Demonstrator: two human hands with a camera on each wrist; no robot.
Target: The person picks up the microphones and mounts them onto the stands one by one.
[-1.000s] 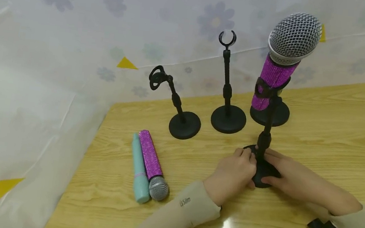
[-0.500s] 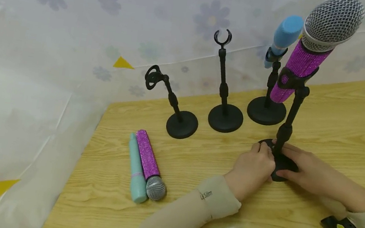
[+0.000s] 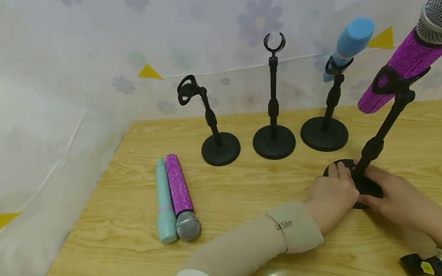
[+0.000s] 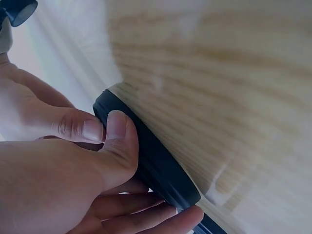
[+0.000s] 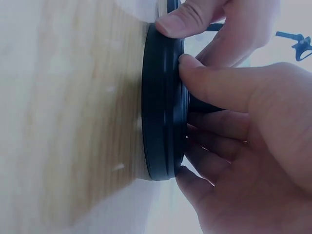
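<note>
Both hands grip the round black base [image 3: 372, 188] of a microphone stand [image 3: 372, 149]. My left hand [image 3: 333, 196] holds its left side, with the thumb on the rim [image 4: 146, 146] in the left wrist view. Opposite it, my right hand [image 3: 403, 201] holds the right side; its thumb and fingers lie against the base's upper face [image 5: 176, 107] in the right wrist view. A glittery magenta microphone [image 3: 410, 61] with a silver mesh head leans in the stand's clip, its top cut off by the frame. Whether the base touches the table is hard to tell.
Behind stand a stand holding a blue microphone [image 3: 351, 41], a bare upright stand [image 3: 273, 105] and a bare stand with a bent-over clip [image 3: 211, 118]. A teal microphone [image 3: 165, 203] and another magenta microphone [image 3: 178, 186] lie side by side on the wooden table [image 3: 123, 256].
Both hands have moved the stand with its magenta microphone to the right and slightly back. The blue microphone behind, hidden at first, has come into view. The other stands stay put.
</note>
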